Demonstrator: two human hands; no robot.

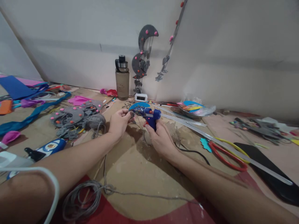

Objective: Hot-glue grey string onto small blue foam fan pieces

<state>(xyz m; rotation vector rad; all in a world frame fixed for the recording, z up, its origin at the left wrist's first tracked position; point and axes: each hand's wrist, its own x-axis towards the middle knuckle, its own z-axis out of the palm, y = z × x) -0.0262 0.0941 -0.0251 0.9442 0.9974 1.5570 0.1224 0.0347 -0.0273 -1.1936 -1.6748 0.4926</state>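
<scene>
My right hand (159, 139) is wrapped round the handle of a blue glue gun (149, 117), whose nozzle points left. My left hand (119, 122) is closed in a pinch right at the nozzle tip, holding a small grey piece that I cannot make out clearly. Thin grey cord (144, 137) hangs down from between the two hands. Both hands hover over a brown cardboard sheet (130, 161) on the floor. The gun's black cable (196, 153) trails off to the right.
Grey felt moons with pink dots (70, 116) and a ball of grey yarn (97, 121) lie left. A brown water bottle (122, 78), a small white clock (140, 97), red-handled scissors (227, 154), clear glue sticks (187, 121) and a coil of grey cord (79, 199) surround me.
</scene>
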